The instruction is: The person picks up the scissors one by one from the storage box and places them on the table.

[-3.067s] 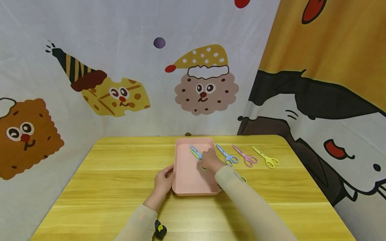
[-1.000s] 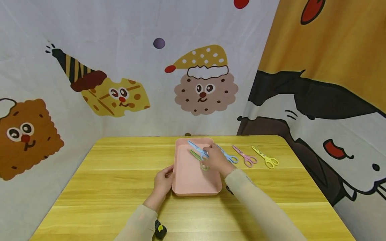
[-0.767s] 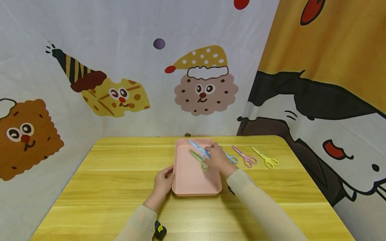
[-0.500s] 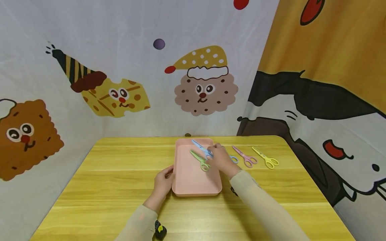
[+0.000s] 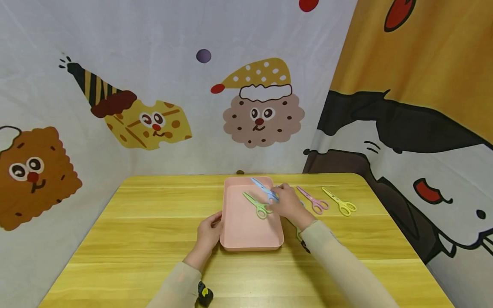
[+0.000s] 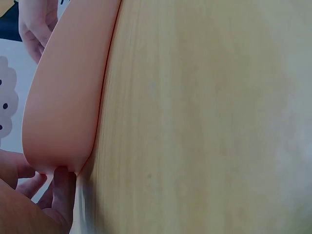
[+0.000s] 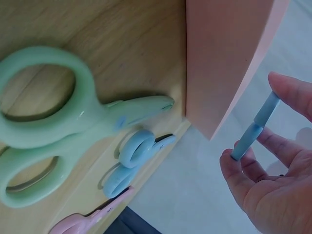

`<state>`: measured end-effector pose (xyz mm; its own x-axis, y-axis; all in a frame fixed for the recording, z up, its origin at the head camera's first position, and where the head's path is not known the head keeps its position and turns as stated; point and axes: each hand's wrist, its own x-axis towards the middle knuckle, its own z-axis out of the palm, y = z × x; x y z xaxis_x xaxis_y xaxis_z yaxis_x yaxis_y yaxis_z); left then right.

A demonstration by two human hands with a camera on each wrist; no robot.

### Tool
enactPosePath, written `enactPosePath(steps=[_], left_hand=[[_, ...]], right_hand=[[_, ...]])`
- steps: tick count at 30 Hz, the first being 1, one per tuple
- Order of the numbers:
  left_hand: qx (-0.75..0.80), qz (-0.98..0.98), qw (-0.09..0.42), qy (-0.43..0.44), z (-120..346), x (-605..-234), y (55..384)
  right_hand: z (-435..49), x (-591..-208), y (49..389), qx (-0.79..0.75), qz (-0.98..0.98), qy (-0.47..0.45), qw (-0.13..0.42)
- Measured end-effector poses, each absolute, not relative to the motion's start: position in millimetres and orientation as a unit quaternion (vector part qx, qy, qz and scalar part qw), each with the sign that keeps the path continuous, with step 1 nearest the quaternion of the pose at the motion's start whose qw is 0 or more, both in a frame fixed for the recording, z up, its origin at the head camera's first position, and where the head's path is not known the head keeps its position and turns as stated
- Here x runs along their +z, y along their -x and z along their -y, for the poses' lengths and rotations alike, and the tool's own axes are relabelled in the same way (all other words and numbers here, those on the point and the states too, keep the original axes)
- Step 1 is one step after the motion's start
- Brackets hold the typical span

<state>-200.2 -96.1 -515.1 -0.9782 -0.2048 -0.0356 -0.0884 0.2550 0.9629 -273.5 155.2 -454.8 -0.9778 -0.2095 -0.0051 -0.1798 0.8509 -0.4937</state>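
Observation:
Blue scissors (image 5: 263,188) are pinched by the handle between the thumb and fingers of my right hand (image 5: 289,204), above the right side of the pink tray (image 5: 250,247). In the right wrist view the scissors' blue handle (image 7: 254,127) appears nearly edge-on. Green scissors (image 5: 257,205) lie inside the tray, left of that hand. My left hand (image 5: 208,233) rests against the tray's outer left wall, its fingertips touching the wall in the left wrist view. No left finger shows inside the tray.
Right of the tray lie pink scissors (image 5: 313,201), yellow scissors (image 5: 340,202), another blue pair (image 7: 136,156) mostly hidden by my right hand in the head view, and another green pair (image 7: 87,112). A printed cloth (image 5: 165,77) hangs behind the wooden table (image 5: 146,214).
My right hand has raised the blue scissors off the green pair and carried them rightward, uncovering the green ones in the tray. The left hand and tray have stayed in place.

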Motion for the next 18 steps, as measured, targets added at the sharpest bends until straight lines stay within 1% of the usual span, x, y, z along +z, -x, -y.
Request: enactPosePath(steps=[8,12,18], left_hand=[[-0.607,0.788,0.046,-0.090,97,-516,201],[-0.611,0.786,0.047,-0.087,97,-517,201],[-0.608,0.787,0.044,-0.092,98,-518,201]], right_hand=[[-170,-457,271,-0.255,-0.959,0.124,0.008],[-176,-455,269,-0.243,-0.962,0.123,-0.001],[-186,-457,265,-0.244,-0.964,0.108,-0.001]])
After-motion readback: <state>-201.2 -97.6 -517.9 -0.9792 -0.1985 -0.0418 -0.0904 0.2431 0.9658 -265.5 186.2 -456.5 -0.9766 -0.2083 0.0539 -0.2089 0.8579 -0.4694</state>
